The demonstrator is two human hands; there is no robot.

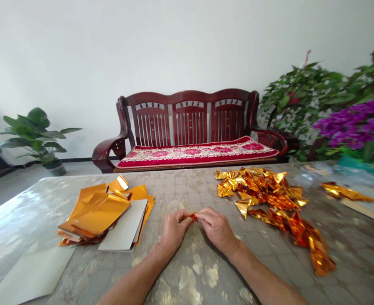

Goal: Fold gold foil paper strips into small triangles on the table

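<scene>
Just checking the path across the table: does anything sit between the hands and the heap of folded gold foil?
Nothing visible does. The left hand and right hand, pinching a small gold foil piece, have only bare patterned tabletop between them and the heap, whose nearest pieces lie just beyond the right hand.

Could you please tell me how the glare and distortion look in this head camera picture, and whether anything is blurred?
In the head view, glare whitens the glossy table top at left, the crumpled gold foil pieces throw bright glints, the wide lens bows the table's far edge, and the left hand and right hand, pinching a small gold foil piece, show no strong blur.
</scene>
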